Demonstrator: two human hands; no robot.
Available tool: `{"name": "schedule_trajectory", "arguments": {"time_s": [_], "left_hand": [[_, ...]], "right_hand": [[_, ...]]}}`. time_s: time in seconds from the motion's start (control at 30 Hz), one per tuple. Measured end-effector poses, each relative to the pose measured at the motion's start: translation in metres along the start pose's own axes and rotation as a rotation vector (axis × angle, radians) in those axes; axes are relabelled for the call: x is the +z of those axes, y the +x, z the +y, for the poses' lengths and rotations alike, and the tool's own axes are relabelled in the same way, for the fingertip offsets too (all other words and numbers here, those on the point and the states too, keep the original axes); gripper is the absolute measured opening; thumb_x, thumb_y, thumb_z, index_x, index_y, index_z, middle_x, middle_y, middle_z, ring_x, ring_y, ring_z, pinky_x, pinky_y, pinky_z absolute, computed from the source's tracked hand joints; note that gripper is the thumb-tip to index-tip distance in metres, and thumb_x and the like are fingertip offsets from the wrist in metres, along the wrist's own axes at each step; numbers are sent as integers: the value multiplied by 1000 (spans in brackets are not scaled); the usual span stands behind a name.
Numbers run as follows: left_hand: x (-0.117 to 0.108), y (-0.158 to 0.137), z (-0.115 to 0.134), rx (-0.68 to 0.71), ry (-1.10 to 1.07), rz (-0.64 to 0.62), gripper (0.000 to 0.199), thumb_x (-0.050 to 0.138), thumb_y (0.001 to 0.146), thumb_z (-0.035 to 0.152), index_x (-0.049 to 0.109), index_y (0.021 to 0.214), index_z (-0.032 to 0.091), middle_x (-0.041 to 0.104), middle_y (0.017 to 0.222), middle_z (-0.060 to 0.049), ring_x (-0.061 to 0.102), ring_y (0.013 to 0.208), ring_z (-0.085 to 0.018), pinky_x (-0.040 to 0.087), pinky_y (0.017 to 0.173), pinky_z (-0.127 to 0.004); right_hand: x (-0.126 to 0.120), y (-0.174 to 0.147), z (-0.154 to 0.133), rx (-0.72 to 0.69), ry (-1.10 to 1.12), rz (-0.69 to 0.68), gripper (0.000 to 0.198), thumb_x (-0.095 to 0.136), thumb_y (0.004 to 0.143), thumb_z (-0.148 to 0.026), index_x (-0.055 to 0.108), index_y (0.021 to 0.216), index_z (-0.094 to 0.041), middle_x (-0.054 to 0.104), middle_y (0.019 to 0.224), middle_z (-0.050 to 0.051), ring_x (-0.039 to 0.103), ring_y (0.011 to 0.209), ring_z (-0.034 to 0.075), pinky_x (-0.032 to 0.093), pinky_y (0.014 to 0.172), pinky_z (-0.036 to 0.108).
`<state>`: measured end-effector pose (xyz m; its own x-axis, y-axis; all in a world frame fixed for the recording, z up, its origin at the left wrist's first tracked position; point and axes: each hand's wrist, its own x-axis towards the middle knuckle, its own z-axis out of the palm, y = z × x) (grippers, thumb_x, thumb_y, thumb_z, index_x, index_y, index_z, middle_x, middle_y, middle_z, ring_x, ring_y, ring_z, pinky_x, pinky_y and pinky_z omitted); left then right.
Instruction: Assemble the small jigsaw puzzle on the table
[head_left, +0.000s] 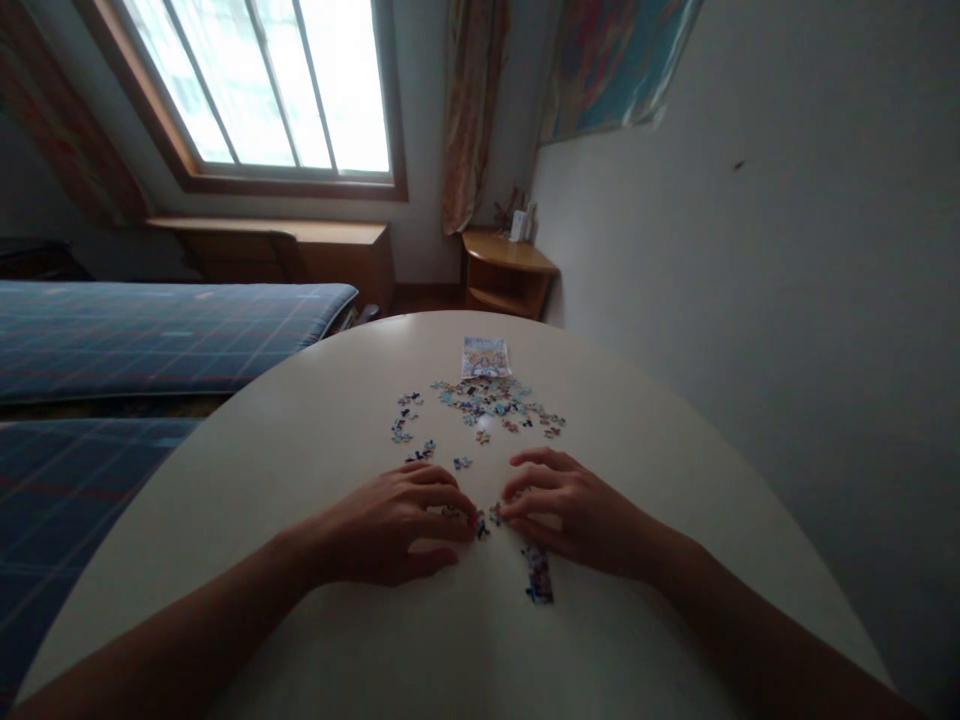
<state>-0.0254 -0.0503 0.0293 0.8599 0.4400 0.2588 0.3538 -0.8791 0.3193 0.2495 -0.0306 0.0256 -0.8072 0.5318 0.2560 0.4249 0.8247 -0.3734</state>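
My left hand (401, 520) rests low over the white table, fingers apart, its fingertips touching a small jigsaw puzzle piece (482, 525). Across from it, my right hand (559, 500) has its fingers spread, with the fingertips at another puzzle piece (496, 514). More pieces lie partly hidden under both hands. Just below the right hand is a small joined strip of puzzle (538, 576). Beyond the hands, a heap of loose pieces (491, 400) spreads out, and a curved row of dark blue pieces (401, 425) lies to its left. One blue piece (463, 463) sits between.
A picture card (486, 357) lies behind the heap on the round white table (360, 370). Plaid-covered bedding (165, 335) stands to the left, a white wall (750, 280) to the right. A wooden corner shelf (510, 255) and desk (330, 235) are at the back.
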Motion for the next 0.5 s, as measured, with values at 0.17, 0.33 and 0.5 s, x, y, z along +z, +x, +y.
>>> {"name": "schedule_trajectory", "arguments": {"time_s": [0.17, 0.33, 0.5], "left_hand": [[3, -1, -3, 17, -8, 18, 19, 62, 91, 28, 67, 109, 26, 70, 117, -2, 60, 107, -20, 47, 95, -36], [2, 0, -3, 5, -1, -13, 20, 60, 92, 27, 66, 111, 25, 69, 120, -2, 59, 109, -21, 46, 97, -37], [2, 0, -2, 7, 7, -1, 21, 61, 92, 28, 65, 112, 25, 68, 120, -3, 59, 110, -21, 46, 97, -37]], "right_hand": [[0, -2, 2, -11, -18, 17, 12, 64, 90, -23, 75, 95, -26, 74, 99, 1, 56, 119, 23, 45, 102, 41], [-2, -3, 3, -19, -10, 32, 9, 66, 89, -24, 75, 91, -25, 75, 97, 0, 56, 120, 23, 45, 101, 41], [-4, -3, 5, -28, -11, 26, 9, 68, 86, -21, 75, 89, -26, 76, 95, 0, 57, 120, 23, 45, 101, 41]]}}
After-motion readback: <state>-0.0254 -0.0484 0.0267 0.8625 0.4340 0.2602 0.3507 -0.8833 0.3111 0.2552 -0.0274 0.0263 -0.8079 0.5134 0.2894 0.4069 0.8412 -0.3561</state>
